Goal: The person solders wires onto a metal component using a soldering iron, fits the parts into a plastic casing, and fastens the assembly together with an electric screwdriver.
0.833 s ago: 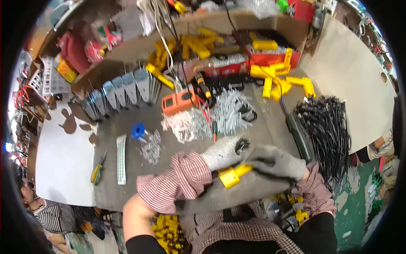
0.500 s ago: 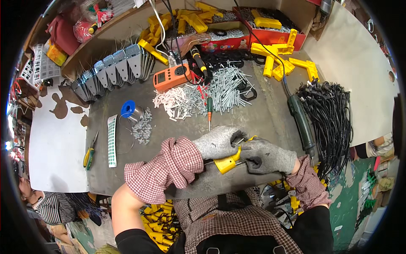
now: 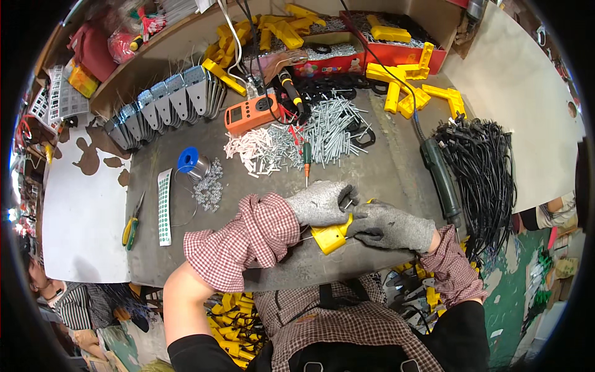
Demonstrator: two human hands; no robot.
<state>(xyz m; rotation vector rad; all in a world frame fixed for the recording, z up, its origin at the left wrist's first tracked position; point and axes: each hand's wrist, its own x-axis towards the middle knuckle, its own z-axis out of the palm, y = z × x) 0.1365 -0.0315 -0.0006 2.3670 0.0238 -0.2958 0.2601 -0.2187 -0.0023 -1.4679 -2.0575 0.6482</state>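
Change: yellow plastic part (image 3: 330, 236) sits as before.
Grip: left hand (image 3: 319, 203) and right hand (image 3: 389, 226) both hold it.
Beyond: screws (image 3: 331, 127), screwdriver (image 3: 306, 156) on bench (image 3: 384, 177).

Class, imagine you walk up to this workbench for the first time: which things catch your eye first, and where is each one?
At the near edge of the bench, two grey-gloved hands, left hand and right hand, meet on a yellow part. Behind them, mid-bench, lies a heap of screws beside an orange meter. A thick bundle of black cables fills the right side.
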